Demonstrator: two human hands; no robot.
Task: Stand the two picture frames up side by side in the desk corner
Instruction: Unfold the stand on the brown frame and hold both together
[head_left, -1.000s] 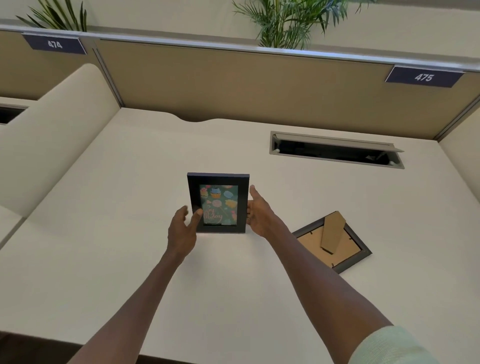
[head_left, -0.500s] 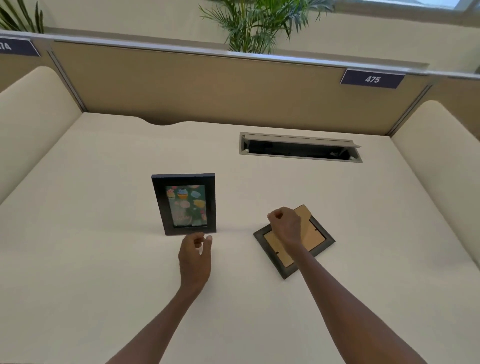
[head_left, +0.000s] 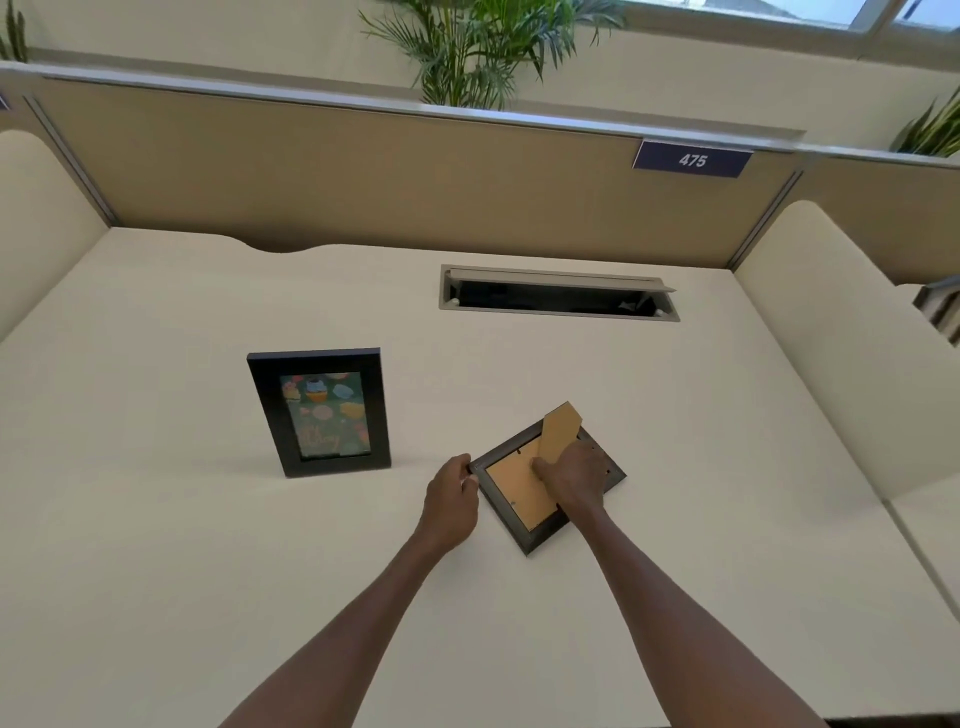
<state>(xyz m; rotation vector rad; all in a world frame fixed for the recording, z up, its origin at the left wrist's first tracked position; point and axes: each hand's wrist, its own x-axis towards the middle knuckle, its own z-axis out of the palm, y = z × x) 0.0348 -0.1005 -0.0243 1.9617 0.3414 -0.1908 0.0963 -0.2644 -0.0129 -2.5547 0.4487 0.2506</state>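
A black picture frame (head_left: 319, 410) with a colourful cupcake print stands upright by itself on the cream desk (head_left: 208, 545), left of centre. A second dark frame (head_left: 511, 491) lies face down to its right, its tan cardboard back and raised easel stand (head_left: 558, 431) showing. My left hand (head_left: 451, 503) pinches that frame's left corner. My right hand (head_left: 574, 478) rests on its back, fingers at the foot of the stand, covering part of the frame's right side.
An open cable slot (head_left: 558, 295) is sunk into the desk behind the frames. A tan partition (head_left: 415, 182) with a sign reading 475 (head_left: 692, 159) closes the back. Cream side dividers (head_left: 831, 332) rise at left and right. Plants (head_left: 467, 47) stand behind the partition.
Both hands let go of the cupcake frame, which now stands alone. They moved right to the face-down frame: the right hand first, then the left took its corner.
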